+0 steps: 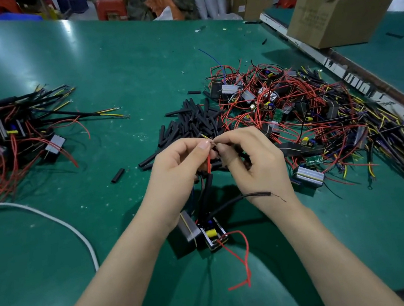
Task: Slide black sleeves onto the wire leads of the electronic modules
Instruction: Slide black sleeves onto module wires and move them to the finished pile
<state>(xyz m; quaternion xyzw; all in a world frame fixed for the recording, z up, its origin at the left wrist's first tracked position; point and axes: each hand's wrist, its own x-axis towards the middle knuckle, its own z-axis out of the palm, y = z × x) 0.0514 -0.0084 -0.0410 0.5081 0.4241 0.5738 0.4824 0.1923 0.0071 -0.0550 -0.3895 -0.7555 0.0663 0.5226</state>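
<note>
Near table front edge | lead tips pinched by left hand and right hand | sleeve judged light, limp; best gripped near its mouth

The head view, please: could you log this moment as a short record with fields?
surface: green table
left hand: pinches wire tips, red lead below
right hand: pinches the same wire tips
module in work: hangs below the hands, one black sleeve already on its leads
loose sleeves: piled beyond the hands
unsleeved modules: heap on the right
sleeved modules: heap on the left
cardboard box: far right
</note>
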